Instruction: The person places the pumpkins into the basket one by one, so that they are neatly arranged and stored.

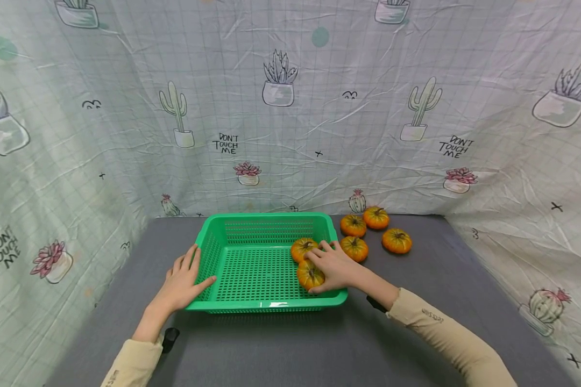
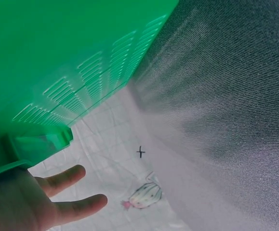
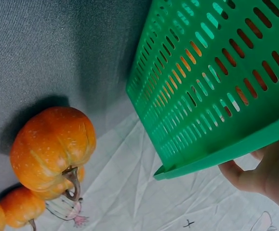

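Observation:
A green plastic basket (image 1: 271, 307) with slotted walls sits on the grey table. Two small orange pumpkins lie inside at its right end, a rear pumpkin (image 1: 302, 249) and a near pumpkin (image 1: 310, 276). My right hand (image 1: 336, 267) reaches over the right rim and grips the near pumpkin, thumb in front and fingers behind. In the right wrist view the basket wall (image 3: 211, 86) hides most of that pumpkin; orange shows through the slots. My left hand (image 1: 180, 282) rests on the basket's left rim with fingers spread, the thumb pointing inward.
Outside the basket's right side lie several more pumpkins: one beside the rim (image 1: 354, 249), one behind it (image 1: 353, 226), one at the back (image 1: 376, 217) and one farther right (image 1: 396, 241). A patterned white cloth (image 1: 319, 123) hangs behind and along both sides of the table.

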The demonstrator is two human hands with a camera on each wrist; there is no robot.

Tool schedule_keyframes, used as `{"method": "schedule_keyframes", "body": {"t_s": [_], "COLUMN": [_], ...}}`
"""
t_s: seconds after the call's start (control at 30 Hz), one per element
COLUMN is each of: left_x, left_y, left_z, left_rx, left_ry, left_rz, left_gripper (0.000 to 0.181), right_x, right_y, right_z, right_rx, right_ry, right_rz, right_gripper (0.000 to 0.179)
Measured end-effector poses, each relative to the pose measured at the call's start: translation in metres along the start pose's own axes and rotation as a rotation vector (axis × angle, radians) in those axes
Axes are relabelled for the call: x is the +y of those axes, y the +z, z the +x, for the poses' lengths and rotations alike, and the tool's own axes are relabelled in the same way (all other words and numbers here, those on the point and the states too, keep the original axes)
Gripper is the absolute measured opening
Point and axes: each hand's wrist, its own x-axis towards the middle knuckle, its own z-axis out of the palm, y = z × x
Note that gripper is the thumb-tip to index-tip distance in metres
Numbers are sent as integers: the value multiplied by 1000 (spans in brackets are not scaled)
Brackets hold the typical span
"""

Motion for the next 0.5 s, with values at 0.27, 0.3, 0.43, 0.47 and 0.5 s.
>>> {"method": "schedule_keyframes", "body": {"t_s": [0.27,0.3,0.43,0.47,0.5], "left_x": [-1,-2,-3,-3,-3], "left_y": [1,2,2,2,2], "left_z": [1,1,1,1,1], "left_rx": [-6,-9,-8,-8,-8], "left_ry": [-3,-2,-1,-1,-1], "left_rz": [-5,-5,-5,-6,-7], "left_gripper": [86,86,86,86,86], "right_x": [1,1,1,1,1], "right_y": [2,3,2,2,2], "right_z": [1,1,1,1,1], "right_rx": [-33,-34,-24,-20,-19], "right_ry": [-12,-11,-20,-22,-23], "right_rz": [-32,-34,-56,-64,-73], "right_gripper": [69,70,69,68,67]}}
